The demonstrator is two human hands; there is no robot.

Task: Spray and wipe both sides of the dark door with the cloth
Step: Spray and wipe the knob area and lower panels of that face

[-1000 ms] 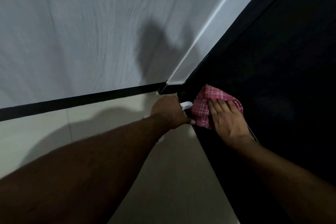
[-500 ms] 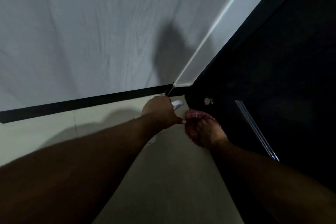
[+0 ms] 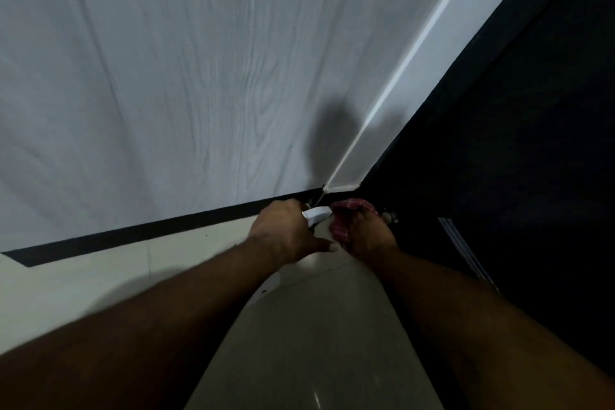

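Note:
The dark door fills the right side of the view. My right hand grips a red checked cloth low down at the door's bottom corner, close to the floor. My left hand holds a spray bottle, of which only the white nozzle shows past my fingers. The two hands are almost touching. The bottle's body is hidden behind my left hand and arm.
A pale wall with a black skirting strip runs on the left. A white door frame meets the door at the corner. Light floor tiles lie below. A metal strip shows on the door's lower part.
My right hand slid the cloth down the door from the panel to the bottom corner. The view tilted, and my left hand stayed beside it with the bottle.

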